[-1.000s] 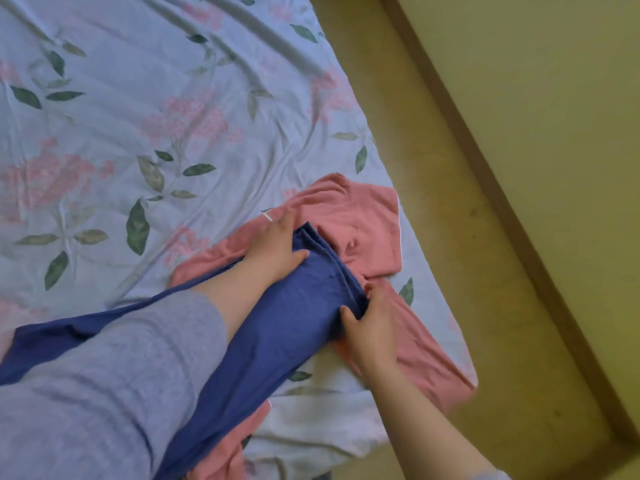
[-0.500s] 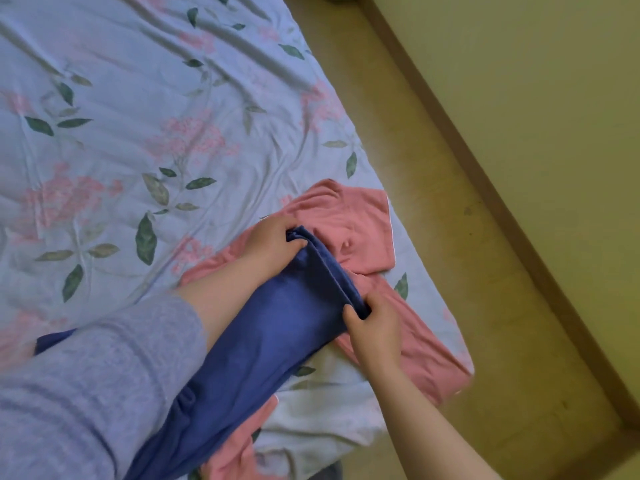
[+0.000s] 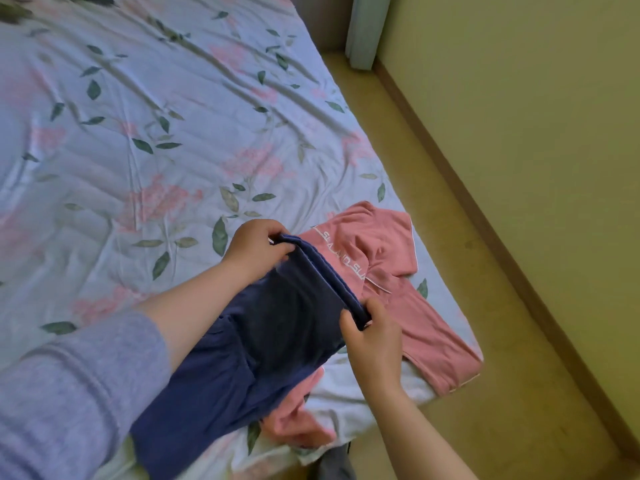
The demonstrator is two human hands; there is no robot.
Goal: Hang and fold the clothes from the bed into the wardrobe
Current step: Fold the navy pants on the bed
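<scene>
Your left hand (image 3: 256, 247) and right hand (image 3: 374, 337) grip the blue garment (image 3: 277, 323).
Fingers curl tight round opposite ends of its folded edge, over the pink garment (image 3: 384, 244) on the bed (image 3: 138, 133); the pink garment's white lettering seems upside down, unreadable.

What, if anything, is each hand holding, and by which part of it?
Both hold the blue garment by its far folded edge: the left hand grips the edge's left end, the right hand its right end.
</scene>
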